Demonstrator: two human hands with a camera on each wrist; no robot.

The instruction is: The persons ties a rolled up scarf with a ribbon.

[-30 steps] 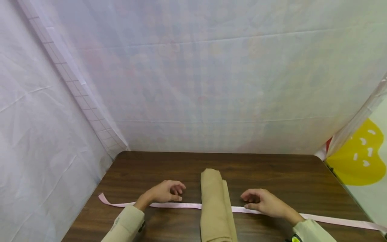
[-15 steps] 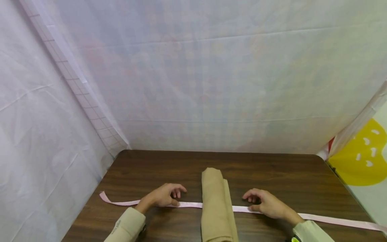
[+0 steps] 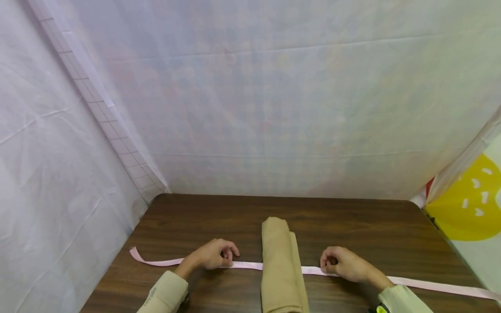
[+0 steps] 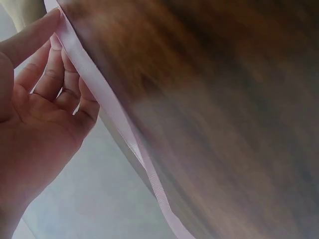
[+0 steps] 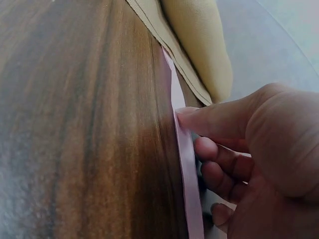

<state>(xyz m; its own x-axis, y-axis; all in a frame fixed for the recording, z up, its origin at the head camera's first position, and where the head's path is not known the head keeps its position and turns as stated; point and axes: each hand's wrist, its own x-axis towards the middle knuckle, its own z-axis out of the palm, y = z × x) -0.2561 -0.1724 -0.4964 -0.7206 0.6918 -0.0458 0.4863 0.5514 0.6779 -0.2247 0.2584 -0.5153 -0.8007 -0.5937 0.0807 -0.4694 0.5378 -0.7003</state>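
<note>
- Head view: dark brown wooden desk (image 3: pixel 352 221); rolled tan cloth bundle (image 3: pixel 281 265) at centre, lying across the thin pale pink ribbon (image 3: pixel 242 264). Left hand (image 3: pixel 213 254) and right hand (image 3: pixel 344 264), either side of the bundle, fingers curled onto the ribbon. White sheeting (image 3: pixel 250 95) behind; yellow-patterned sheet (image 3: pixel 465 208) at right.
- Left wrist view: left hand (image 4: pixel 35 109), fingers (image 4: pixel 37 69) bent beside the ribbon (image 4: pixel 99 92), index tip touching it.
- Right wrist view: right hand (image 5: pixel 249 164), thumb pressing the ribbon (image 5: pixel 187 149) just beside the bundle (image 5: pixel 197 45).
</note>
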